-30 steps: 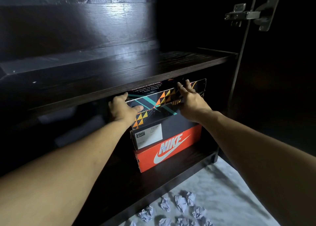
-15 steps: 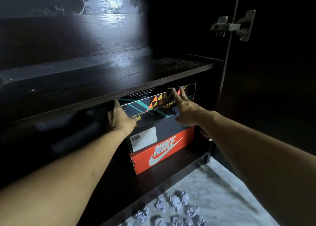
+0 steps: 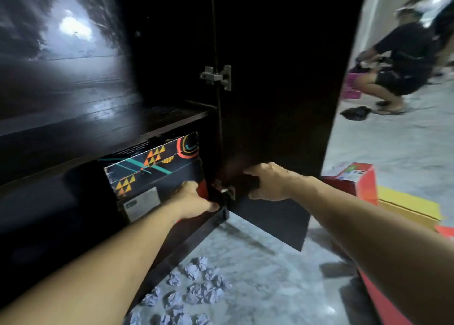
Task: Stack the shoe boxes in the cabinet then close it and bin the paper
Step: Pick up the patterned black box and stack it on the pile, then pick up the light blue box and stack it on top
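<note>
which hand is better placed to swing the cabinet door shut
Likely the right. The right hand already lies against the open cabinet door, low near its hinged edge. The left hand is at the stacked shoe boxes inside the cabinet, in the door's way.

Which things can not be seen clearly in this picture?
All in the head view:
- Red bottom box: mostly hidden by the left hand.
- Label on the middle box: too blurred to read.
- Right hand fingers: lost against the dark cabinet door.
- Boxes on the floor: partly cut off at the right edge.
</note>
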### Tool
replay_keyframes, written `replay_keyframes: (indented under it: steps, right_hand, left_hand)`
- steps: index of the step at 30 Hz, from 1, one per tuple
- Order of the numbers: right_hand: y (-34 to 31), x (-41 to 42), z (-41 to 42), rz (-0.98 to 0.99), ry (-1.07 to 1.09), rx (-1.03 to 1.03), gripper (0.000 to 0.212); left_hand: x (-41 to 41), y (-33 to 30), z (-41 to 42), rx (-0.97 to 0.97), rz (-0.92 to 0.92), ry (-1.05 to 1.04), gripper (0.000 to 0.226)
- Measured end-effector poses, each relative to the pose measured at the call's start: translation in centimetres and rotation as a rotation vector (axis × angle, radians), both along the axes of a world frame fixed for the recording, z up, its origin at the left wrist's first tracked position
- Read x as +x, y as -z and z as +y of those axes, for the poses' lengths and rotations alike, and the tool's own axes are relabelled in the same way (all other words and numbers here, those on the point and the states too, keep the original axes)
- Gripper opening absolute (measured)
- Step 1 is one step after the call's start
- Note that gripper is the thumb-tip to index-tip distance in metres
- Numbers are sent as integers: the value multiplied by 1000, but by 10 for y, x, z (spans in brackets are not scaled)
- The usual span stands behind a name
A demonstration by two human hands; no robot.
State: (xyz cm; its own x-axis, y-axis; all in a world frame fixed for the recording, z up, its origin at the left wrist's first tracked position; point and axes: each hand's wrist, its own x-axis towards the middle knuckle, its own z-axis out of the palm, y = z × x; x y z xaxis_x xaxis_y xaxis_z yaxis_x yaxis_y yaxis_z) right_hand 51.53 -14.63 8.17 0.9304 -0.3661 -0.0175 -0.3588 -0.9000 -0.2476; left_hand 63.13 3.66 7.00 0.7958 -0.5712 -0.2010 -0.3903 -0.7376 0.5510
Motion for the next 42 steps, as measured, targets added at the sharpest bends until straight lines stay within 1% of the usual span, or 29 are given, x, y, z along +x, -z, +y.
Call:
replay_keyframes:
  steps: [1, 2, 4, 6, 7, 8, 11, 12, 14, 17, 20, 23, 25, 26, 27, 29, 31, 34, 35, 37, 39, 40, 42]
  right_hand:
    - [-3, -27, -3, 13, 34, -4, 72]
    - [-6, -54, -6, 21, 63, -12, 73]
    - [-10, -109, -13, 40, 117, -29, 72]
    - [-16, -163, -18, 59, 168, -57, 60]
    - [-17, -192, -21, 78, 211, -66, 52]
    - [-17, -220, -23, 92, 256, -66, 49]
    - [-15, -304, -22, 104, 411, -7, 64]
    - [-13, -331, -20, 101, 462, 23, 66]
    - [-7, -384, -15, 101, 566, 79, 65]
    - [8, -458, -9, 120, 707, 119, 61]
    - [28, -521, 0, 151, 838, 171, 59]
    - [48, -567, 11, 160, 956, 218, 62]
    - [61, -593, 14, 145, 1029, 213, 60]
    - [68, -605, 14, 119, 1068, 194, 58]
    - [74, -617, 14, 91, 1111, 178, 56]
    - [84, -637, 11, 50, 1178, 144, 54]
    - [92, -652, 7, 63, 1218, 161, 61]
    - [100, -667, -4, 93, 1246, 262, 84]
    - [103, -671, -9, 78, 1249, 298, 89]
    - [107, -677, -17, -14, 1254, 382, 91]
    - [110, -678, -23, -111, 1261, 472, 87]
    - [112, -679, -25, -137, 1266, 485, 85]
    - [118, -679, -30, -161, 1285, 468, 85]
  left_hand:
    - [-18, -5, -8, 3, -7, 70, 70]
    - [-36, -10, -18, 12, -22, 135, 71]
    - [-75, -19, -37, 36, -67, 252, 90]
    - [-114, -28, -56, 41, -99, 353, 100]
    - [-136, -31, -65, 35, -109, 407, 100]
    - [-157, -33, -73, 29, -122, 473, 99]
    - [-225, -33, -96, 22, -140, 675, 90]
    - [-248, -31, -103, 25, -143, 734, 89]
    - [-293, -23, -117, 36, -116, 834, 92]
    - [-358, -6, -134, 45, -87, 958, 90]
    - [-418, 16, -143, 78, -46, 1049, 91]
    - [-465, 43, -149, 110, 34, 1057, 85]
    - [-489, 62, -149, 116, 79, 1057, 81]
    - [-498, 72, -147, 113, 98, 1056, 83]
    - [-506, 81, -145, 117, 117, 1050, 91]
    - [-518, 96, -143, 167, 166, 1006, 114]
    - [-528, 107, -141, 247, 210, 927, 131]
    - [-533, 120, -140, 299, 306, 800, 143]
    - [-533, 127, -141, 291, 363, 774, 145]
    - [-533, 137, -143, 261, 460, 781, 149]
    - [-532, 147, -146, 221, 510, 777, 149]
    - [-532, 149, -146, 199, 514, 772, 145]
    - [-531, 145, -144, 154, 499, 766, 128]
